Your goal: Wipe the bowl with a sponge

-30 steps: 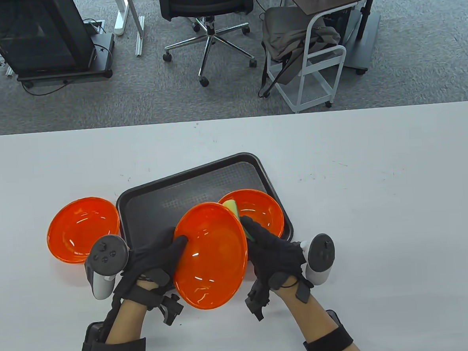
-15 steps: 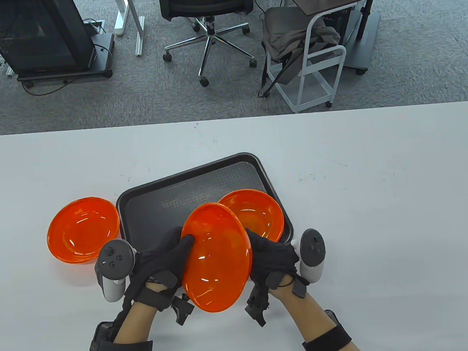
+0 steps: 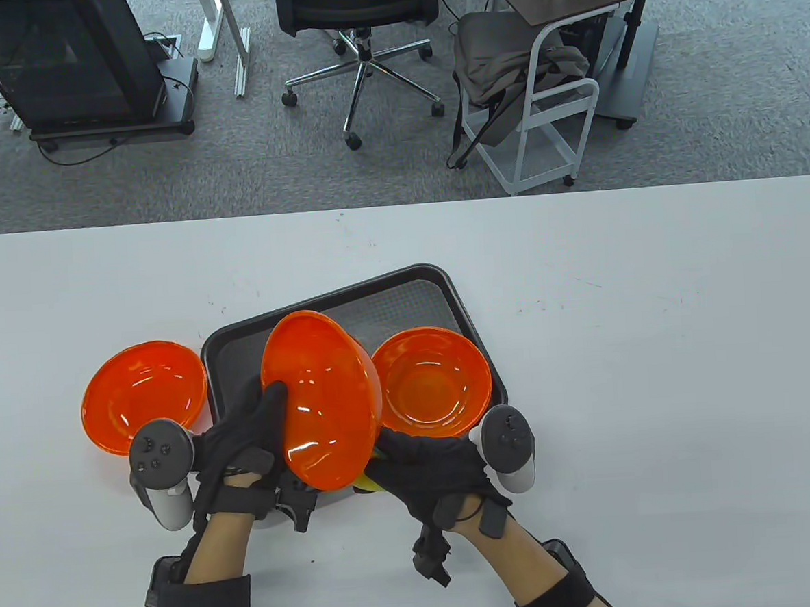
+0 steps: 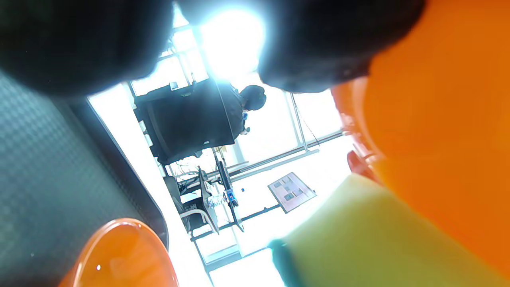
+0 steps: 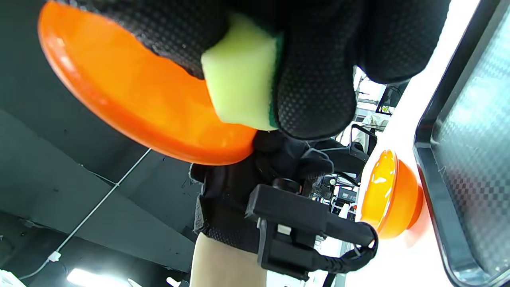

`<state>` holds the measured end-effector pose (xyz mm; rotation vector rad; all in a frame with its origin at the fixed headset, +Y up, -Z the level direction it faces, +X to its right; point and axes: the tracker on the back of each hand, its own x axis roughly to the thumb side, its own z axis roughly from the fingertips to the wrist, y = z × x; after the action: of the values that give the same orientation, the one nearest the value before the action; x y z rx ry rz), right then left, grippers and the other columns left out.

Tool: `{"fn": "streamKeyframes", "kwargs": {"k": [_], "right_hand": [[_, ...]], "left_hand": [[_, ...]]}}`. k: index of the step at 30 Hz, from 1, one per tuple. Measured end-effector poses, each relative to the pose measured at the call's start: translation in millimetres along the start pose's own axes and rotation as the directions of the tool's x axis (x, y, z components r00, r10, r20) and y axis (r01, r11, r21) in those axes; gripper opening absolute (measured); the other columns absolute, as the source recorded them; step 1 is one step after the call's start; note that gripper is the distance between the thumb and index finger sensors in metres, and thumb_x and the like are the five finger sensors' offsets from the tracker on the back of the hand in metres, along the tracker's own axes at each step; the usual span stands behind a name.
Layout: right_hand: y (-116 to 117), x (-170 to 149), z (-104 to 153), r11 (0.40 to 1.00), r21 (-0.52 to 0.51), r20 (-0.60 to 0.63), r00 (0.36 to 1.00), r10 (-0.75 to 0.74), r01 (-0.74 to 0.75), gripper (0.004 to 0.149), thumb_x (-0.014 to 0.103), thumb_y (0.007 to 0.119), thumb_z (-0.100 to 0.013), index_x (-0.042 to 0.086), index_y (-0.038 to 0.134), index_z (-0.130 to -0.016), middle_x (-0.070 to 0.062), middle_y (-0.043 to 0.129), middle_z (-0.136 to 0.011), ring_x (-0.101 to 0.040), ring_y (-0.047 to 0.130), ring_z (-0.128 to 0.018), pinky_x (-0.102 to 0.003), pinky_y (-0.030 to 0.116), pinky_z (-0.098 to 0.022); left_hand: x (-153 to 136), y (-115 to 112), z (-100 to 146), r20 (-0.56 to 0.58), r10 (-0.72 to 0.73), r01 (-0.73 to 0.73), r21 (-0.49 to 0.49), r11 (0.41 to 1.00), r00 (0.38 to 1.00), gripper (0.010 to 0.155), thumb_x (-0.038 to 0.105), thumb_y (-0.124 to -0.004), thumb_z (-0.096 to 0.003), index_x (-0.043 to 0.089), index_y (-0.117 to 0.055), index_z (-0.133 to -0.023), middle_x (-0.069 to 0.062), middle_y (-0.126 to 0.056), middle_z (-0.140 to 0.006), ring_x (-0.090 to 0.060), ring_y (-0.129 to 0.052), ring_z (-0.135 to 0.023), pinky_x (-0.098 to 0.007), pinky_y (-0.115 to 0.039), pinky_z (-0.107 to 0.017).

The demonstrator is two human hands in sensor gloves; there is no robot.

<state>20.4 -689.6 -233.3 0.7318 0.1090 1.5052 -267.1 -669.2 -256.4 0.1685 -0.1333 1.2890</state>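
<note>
1. The held bowl (image 3: 321,398), orange and tipped steeply on edge, is lifted above the black tray (image 3: 404,296) in the lower middle of the table view.
2. The left hand (image 3: 239,451) grips this bowl at its left rim; its thumb lies on the surface facing the camera, and the other fingers are hidden behind the bowl.
3. The right hand (image 3: 439,469) sits at the lower right of the bowl, its fingers (image 5: 314,91) curled tight around the sponge (image 5: 241,85), which is yellow with a green edge.
4. In the right wrist view the sponge presses against the bowl's orange surface near the rim.
5. In the table view only a yellow sliver of the sponge shows under the bowl's lower edge.
6. A second orange bowl (image 3: 431,377) stands upright on the tray's right part, just right of the held bowl.
7. A third orange bowl (image 3: 143,395) stands on the white table (image 3: 654,343), just beside the tray's left edge.
</note>
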Motion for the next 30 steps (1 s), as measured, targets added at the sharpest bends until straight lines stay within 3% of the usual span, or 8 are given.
{"fn": "streamKeyframes", "kwargs": {"k": [7,14,21,30], "right_hand": [[-9,8,2,0.999,-0.046,0.043,0.999,-0.008,0.010,0.047,0.028,0.081,-0.053,0.004,0.066,-0.091,-0.026,0.090,-0.080,-0.033,0.102,-0.056,-0.058,0.077,-0.049],[-25,18,6,0.986,-0.165,0.120,0.993,0.006,0.014,0.047,0.029,0.080,-0.054,0.006,0.065,-0.092,-0.025,0.090,-0.081,-0.033,0.101,-0.058,-0.059,0.076,-0.049],[-36,20,12,0.952,-0.306,0.162,0.986,0.037,0.015,0.047,0.029,0.080,-0.054,0.009,0.065,-0.093,-0.023,0.088,-0.084,-0.033,0.100,-0.060,-0.059,0.076,-0.050],[-32,16,10,0.958,-0.288,0.139,0.990,0.024,0.018,0.047,0.029,0.079,-0.055,0.009,0.063,-0.094,-0.023,0.087,-0.086,-0.034,0.100,-0.062,-0.059,0.076,-0.050]], "left_hand": [[-5,9,-1,-0.029,-0.002,0.004,0.048,0.999,1.000,0.054,0.051,-0.074,-0.0532,0.008,-0.076,-0.086,0.006,-0.099,-0.030,-0.002,-0.091,0.008,-0.029,-0.093,-0.007],[-9,12,-2,-0.056,-0.014,0.017,0.042,0.999,0.998,0.054,0.051,-0.074,-0.0531,0.008,-0.077,-0.085,0.006,-0.099,-0.030,-0.002,-0.091,0.008,-0.029,-0.093,-0.006],[-7,0,-1,-0.056,-0.010,0.007,-0.050,0.999,0.998,0.053,0.051,-0.074,-0.0532,0.007,-0.077,-0.084,0.007,-0.099,-0.028,-0.002,-0.091,0.009,-0.029,-0.093,-0.005],[1,-24,2,-0.033,0.081,-0.086,-0.201,0.976,0.996,0.053,0.051,-0.074,-0.0534,0.007,-0.077,-0.084,0.007,-0.099,-0.029,-0.001,-0.091,0.009,-0.029,-0.093,-0.006]]}}
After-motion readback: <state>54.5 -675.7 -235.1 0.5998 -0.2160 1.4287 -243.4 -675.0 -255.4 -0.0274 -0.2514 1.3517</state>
